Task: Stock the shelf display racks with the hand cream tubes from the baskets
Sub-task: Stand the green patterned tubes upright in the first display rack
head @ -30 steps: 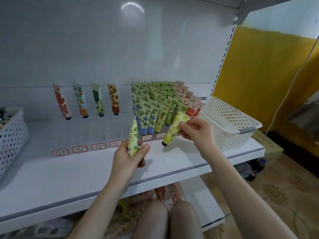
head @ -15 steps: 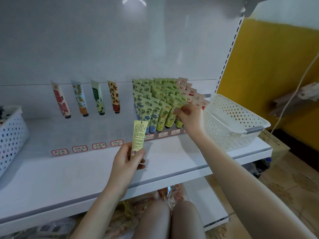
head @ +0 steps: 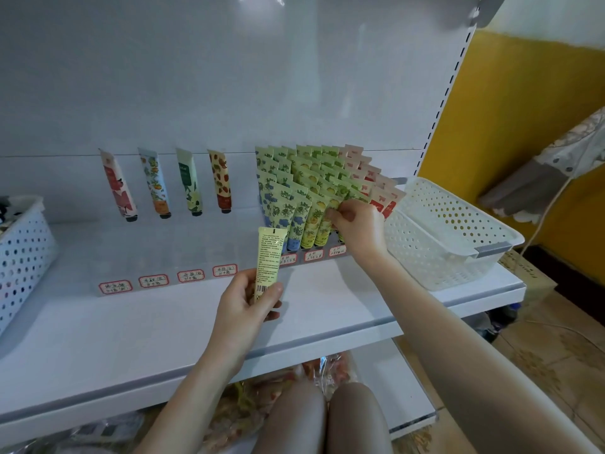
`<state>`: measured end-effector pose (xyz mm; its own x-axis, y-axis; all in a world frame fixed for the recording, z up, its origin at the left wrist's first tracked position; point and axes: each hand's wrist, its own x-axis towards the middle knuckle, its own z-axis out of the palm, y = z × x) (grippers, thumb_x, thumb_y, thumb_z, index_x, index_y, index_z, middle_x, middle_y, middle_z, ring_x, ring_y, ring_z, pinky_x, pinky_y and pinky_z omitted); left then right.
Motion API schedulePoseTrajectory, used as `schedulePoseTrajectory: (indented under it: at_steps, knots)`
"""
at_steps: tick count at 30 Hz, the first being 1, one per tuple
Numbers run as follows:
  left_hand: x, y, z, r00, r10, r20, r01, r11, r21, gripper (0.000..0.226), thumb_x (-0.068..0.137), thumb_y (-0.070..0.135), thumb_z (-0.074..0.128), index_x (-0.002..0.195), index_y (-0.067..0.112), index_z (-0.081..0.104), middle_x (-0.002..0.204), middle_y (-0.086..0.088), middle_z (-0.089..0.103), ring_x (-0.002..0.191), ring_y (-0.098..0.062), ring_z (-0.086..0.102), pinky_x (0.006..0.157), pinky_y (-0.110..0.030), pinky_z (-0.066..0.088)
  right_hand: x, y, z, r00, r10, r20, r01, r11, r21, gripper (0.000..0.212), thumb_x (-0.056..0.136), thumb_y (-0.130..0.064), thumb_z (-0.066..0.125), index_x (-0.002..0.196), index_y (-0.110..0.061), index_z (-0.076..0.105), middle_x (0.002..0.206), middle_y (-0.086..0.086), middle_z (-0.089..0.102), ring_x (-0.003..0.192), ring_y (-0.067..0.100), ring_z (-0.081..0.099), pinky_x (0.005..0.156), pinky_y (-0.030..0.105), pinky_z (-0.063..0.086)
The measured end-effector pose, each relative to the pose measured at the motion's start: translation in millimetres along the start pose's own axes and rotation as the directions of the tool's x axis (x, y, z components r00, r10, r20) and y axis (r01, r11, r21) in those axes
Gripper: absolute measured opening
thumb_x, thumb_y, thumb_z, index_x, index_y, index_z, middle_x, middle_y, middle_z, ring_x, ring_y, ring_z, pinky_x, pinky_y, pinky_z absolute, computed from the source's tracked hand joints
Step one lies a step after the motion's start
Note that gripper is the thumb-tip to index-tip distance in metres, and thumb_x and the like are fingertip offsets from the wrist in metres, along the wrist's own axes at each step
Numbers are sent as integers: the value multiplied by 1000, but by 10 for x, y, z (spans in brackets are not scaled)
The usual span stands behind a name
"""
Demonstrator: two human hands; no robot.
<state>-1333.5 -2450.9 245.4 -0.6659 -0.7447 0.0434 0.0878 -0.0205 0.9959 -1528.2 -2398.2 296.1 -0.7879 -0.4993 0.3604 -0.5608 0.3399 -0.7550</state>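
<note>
White shelf (head: pixel 163 322), yellow wall (head: pixel 497 119) on R; L fingers (head: pixel 272 290) hold loose tube (head: pixel 270 253), R fingers (head: pixel 342 215) pinch racked tube (head: pixel 332 202).

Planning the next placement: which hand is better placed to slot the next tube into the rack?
Probably the left. The left hand grips a yellow tube just in front of the display rack. The right hand is busy, pinching a racked tube in the green rows.
</note>
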Motion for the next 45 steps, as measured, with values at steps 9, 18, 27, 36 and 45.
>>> schedulePoseTrajectory:
  at_steps: [9,18,27,36,45]
  knots:
    - [-10,14,1,1000,-10,2,10,1000,-4,18,88,12,60,100,24,55,91,-1,63,69,-5,64,62,-18,54,-59,-35,-4,1000,-3,17,3,999,-43,23,89,-15,60,104,3,62,96,16,67,86,26,60,77,39,49]
    - [-28,45,24,1000,-8,5,8,1000,1,19,87,13,61,97,28,53,95,-1,64,71,-5,65,61,-16,53,-99,12,-31,1000,9,-9,-9,1000,-25,23,89,-14,60,107,-1,64,84,2,59,83,21,60,71,28,47]
    - [-57,176,149,994,104,-9,-104,993,53,28,81,10,69,93,29,52,93,-1,60,67,-10,64,57,-18,54,-493,-296,-320,992,-51,119,7,939,344,11,90,-26,58,81,-19,62,74,0,67,62,6,65,63,25,56]
    - [-134,174,291,978,207,22,-207,959,194,27,85,6,62,106,21,54,92,2,59,71,-1,54,59,-11,43,-723,-321,-380,956,59,289,-198,854,482,12,88,-20,62,93,-9,62,68,-1,69,60,7,66,58,19,54]
    - [-71,70,341,946,321,48,-321,901,292,37,76,7,73,101,23,51,92,18,57,76,11,54,63,-4,41,-818,-203,-395,943,87,321,-248,827,505,10,87,-15,63,81,-7,64,78,9,69,62,10,66,62,20,55]
